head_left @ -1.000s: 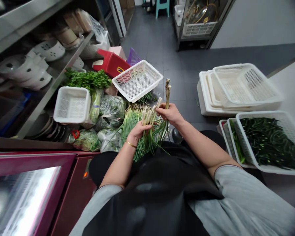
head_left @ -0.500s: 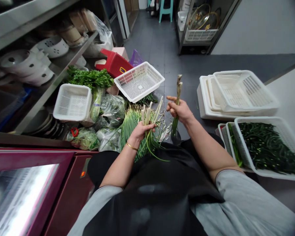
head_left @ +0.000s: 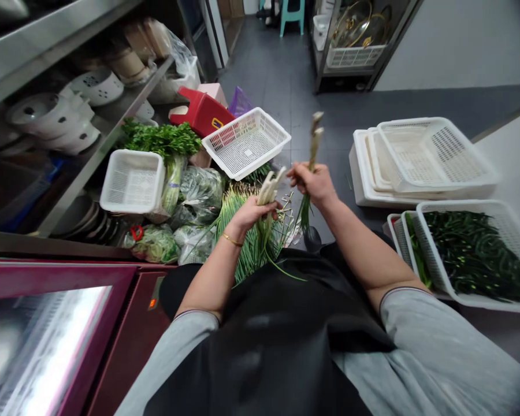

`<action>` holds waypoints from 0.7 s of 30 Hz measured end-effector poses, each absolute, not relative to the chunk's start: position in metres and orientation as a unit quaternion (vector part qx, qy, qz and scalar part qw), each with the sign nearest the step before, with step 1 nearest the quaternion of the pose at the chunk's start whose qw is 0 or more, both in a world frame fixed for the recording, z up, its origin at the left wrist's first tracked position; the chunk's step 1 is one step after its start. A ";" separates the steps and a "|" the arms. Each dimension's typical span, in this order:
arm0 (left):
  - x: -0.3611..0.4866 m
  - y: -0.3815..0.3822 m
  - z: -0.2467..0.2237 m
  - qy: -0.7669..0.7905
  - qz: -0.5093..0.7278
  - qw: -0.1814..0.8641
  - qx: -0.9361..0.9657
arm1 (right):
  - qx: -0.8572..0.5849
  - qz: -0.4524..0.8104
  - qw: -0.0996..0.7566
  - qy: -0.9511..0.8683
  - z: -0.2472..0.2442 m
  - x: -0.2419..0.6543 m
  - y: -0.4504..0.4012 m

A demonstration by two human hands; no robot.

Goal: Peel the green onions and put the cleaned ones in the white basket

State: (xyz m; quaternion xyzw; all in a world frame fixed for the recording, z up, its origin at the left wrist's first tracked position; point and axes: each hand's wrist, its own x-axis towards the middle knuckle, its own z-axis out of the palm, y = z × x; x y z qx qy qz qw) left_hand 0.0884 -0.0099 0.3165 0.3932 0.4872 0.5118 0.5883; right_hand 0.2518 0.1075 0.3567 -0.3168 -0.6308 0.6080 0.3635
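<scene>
My left hand (head_left: pixel 252 212) is closed around several peeled scallions (head_left: pixel 269 188), their white ends pointing up and away and their green leaves hanging over my black apron. In my right hand (head_left: pixel 315 184) are a few unpeeled scallions (head_left: pixel 315 147), held upright, with brownish ends on top and dark green leaves below. The fingertips of my right hand are close to the white ends in my left; I cannot tell whether they touch. Beneath my left hand a large pile of scallions (head_left: pixel 236 205) lies on the floor, with peeled scraps (head_left: pixel 292 222) beside it.
Beyond the pile stands a white plastic basket (head_left: pixel 247 144). Leafy greens (head_left: pixel 162 138), bagged vegetables (head_left: pixel 199 193) and a small white basket (head_left: pixel 132 182) are at left, beside a metal shelf. At right are stacked white baskets (head_left: pixel 437 156) and a basket of green peppers (head_left: pixel 476 254).
My right hand has moved slightly left and its pointing finger has curled in toward the left hand. The white ends in my left hand are bunched closer and lean further right.
</scene>
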 end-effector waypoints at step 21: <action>0.110 -0.029 0.313 0.471 0.487 0.643 0.357 | -0.254 0.563 0.347 -0.706 0.379 0.232 0.102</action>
